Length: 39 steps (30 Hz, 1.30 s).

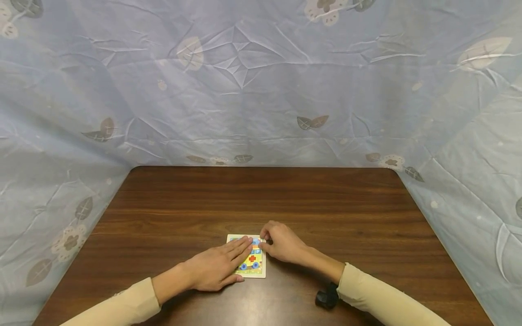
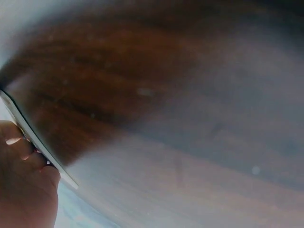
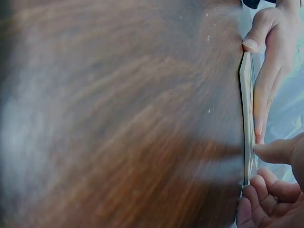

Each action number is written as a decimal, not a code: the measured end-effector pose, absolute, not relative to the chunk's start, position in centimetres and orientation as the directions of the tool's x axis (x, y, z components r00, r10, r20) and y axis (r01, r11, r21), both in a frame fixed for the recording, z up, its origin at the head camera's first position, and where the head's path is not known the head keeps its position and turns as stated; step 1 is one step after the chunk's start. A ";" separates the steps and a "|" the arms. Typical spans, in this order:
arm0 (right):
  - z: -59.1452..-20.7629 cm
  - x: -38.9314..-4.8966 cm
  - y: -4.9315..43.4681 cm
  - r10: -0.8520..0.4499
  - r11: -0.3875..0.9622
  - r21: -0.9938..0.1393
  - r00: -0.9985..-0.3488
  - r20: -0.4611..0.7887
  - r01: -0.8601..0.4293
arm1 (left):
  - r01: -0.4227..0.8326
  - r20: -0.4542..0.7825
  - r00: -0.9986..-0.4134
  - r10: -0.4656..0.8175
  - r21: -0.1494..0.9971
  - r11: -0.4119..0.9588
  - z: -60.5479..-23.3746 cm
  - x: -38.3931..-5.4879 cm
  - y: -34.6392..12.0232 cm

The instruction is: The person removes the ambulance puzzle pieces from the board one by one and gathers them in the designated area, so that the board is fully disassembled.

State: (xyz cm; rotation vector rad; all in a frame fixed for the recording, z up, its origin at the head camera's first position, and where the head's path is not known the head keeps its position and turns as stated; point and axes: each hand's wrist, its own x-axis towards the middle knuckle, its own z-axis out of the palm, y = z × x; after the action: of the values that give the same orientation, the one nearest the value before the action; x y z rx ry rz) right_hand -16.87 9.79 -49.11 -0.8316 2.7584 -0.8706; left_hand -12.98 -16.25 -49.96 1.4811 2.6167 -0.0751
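A small square jigsaw puzzle board (image 1: 258, 274) with a pale rim and a yellow ambulance picture lies flat on the brown table. My left hand (image 1: 215, 268) rests over its left part, palm down with the fingers straight. At the upper right corner, my right hand (image 1: 284, 243) has its thumb and curled fingers around the edge. In the right wrist view, the thumb (image 3: 273, 151) touches the top face while the other fingers sit at the board's edge. The left wrist view catches only the board's thin side (image 2: 35, 135) beside some fingers. Part of the picture is hidden under my left hand.
The wood-grain table (image 1: 261, 194) extends away to a rounded back edge. A bluish floral cloth (image 1: 261, 113) hangs behind it and along both sides. Near my right sleeve is a black object (image 1: 327, 297), apparently at the wrist.
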 end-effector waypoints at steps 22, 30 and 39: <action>-49.5 -16.8 9.3 -0.426 0.620 -0.722 -0.905 0.018 -0.306 | 0.855 -0.118 -0.518 0.847 -0.044 0.516 -49.8 -12.5 -16.4; -49.8 -16.8 9.4 -0.442 0.584 -0.754 -0.897 0.015 -0.301 | 0.859 -0.113 -0.511 0.852 -0.018 0.512 -49.5 -12.7 -16.4; -49.2 -15.9 9.6 -0.430 0.532 -0.794 -0.902 0.046 -0.294 | 0.872 -0.105 -0.489 0.866 -0.028 0.489 -48.9 -12.9 -16.2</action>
State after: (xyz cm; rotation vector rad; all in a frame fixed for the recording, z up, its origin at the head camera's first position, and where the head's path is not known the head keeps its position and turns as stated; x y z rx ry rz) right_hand -15.86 9.57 -49.17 -0.6214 2.6111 -1.3086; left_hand -12.87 -16.20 -48.87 1.5458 2.6440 -0.1177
